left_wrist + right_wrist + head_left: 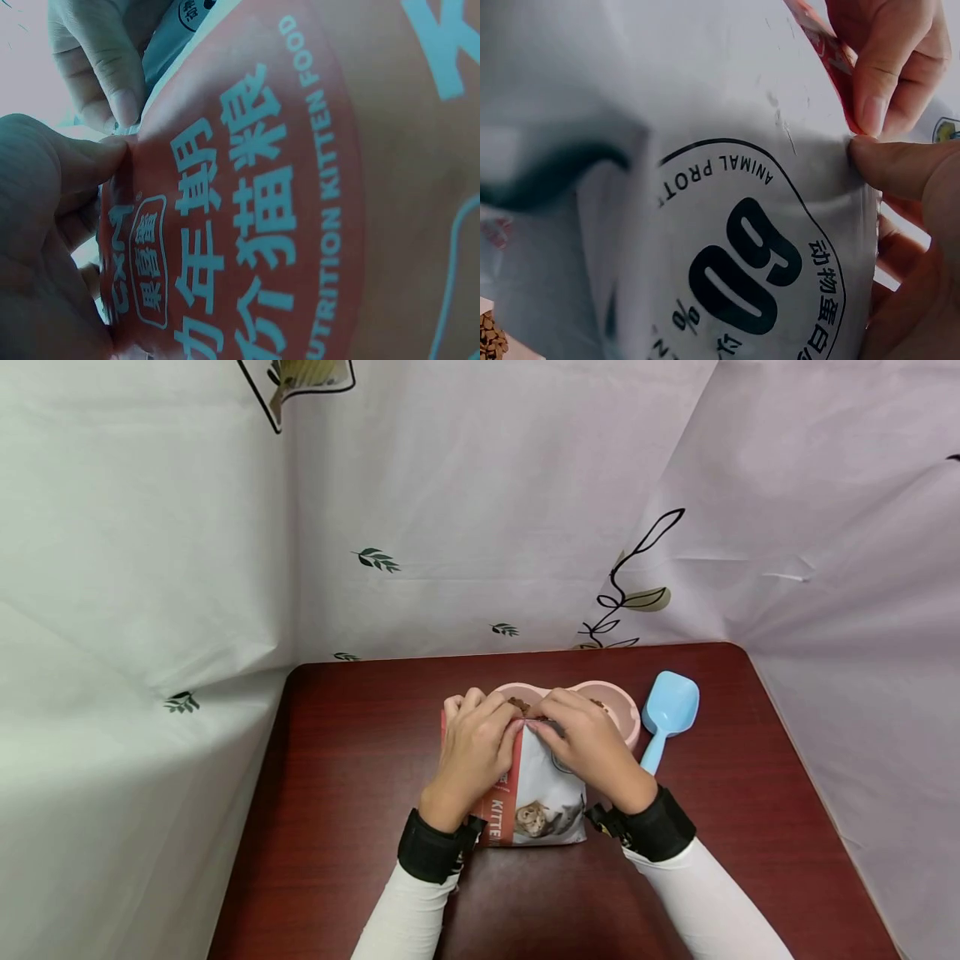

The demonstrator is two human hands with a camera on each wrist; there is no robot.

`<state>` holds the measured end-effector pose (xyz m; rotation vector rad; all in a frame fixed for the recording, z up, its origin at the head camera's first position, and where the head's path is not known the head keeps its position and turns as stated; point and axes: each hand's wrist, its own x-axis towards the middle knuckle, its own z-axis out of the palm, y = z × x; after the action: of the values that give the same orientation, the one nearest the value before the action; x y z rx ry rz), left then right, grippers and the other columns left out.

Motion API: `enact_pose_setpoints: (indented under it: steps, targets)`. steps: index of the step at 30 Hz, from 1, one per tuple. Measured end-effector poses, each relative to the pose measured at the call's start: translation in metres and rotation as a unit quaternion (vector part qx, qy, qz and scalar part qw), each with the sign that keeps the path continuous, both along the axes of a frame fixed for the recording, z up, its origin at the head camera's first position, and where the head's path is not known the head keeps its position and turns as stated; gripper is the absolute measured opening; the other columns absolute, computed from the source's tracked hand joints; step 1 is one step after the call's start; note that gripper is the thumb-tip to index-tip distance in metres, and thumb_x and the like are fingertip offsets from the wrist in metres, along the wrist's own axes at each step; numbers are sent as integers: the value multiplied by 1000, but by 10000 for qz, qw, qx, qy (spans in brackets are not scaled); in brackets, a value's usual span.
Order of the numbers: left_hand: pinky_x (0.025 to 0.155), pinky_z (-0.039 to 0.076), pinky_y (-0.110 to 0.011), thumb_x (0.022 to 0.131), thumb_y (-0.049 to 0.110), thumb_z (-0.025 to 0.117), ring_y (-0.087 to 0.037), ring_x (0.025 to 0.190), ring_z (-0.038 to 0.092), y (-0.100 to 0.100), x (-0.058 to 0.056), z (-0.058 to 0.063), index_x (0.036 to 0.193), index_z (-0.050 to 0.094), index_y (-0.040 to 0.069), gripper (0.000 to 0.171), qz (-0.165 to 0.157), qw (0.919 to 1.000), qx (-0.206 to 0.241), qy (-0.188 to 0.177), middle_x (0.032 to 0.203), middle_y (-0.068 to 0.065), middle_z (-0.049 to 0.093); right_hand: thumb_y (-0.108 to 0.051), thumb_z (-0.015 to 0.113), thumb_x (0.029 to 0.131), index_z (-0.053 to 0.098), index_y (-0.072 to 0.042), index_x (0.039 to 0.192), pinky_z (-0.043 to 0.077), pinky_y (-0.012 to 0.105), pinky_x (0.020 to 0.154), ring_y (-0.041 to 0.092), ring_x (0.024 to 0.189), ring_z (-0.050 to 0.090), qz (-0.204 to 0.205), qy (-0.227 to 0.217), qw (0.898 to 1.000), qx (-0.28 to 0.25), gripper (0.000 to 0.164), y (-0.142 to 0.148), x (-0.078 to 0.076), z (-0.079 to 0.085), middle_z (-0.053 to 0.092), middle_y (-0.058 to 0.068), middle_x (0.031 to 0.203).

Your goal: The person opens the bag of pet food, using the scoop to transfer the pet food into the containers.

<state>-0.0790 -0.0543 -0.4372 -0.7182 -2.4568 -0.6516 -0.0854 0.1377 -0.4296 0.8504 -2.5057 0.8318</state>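
Observation:
A red and white bag of kitten food (555,785) stands near the middle of the table, with a cat pictured low on its front. My left hand (474,747) pinches the top edge of the bag on its red side. Close beside it, my right hand (588,739) pinches the same edge between thumb and fingers. In the left wrist view the thumbs nearly meet at the rim of the bag (247,180). The right wrist view shows the bag's white side (727,90) bulging, with the fingers behind the edge. The bag's contents are hidden.
Behind the bag sits a pink double bowl (624,708) with brown kibble (519,703) in it, partly covered by the hands. A light blue scoop (670,703) lies right of the bowl on the dark red table (360,777). White patterned cloth (465,510) hangs around the table.

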Motion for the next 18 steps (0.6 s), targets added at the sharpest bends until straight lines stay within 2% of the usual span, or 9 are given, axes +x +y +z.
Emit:
enact_pose_setpoints:
  steps: [7, 12, 18]
  targets:
    - [81, 35, -46, 103, 22, 62, -23, 86, 52, 0, 1, 0, 92, 71, 15, 16, 16, 10000, -43, 37, 94, 3, 67, -11, 78, 90, 74, -12, 89, 53, 38, 71, 18, 84, 66, 97, 382, 9992, -42, 5, -4, -2, 1, 69, -1, 88]
    - [82, 36, -45, 102, 25, 63, -23, 87, 53, -1, 2, 0, 97, 73, 15, 15, 90, 9998, -172, 102, 98, 1, 68, -17, 79, 92, 73, -12, 92, 52, 37, 68, 18, 82, 64, -49, 246, 9996, 152, 7, 1, 2, 1, 68, 1, 90]
    - [85, 40, -45, 99, 30, 69, -24, 91, 55, -8, 7, 3, 101, 72, 13, 18, 210, 9983, -503, 210, 99, -2, 67, -20, 84, 87, 74, -10, 100, 53, 40, 77, 21, 86, 66, -140, 16, 9991, 390, 19, 16, 8, 2, 70, 3, 93]
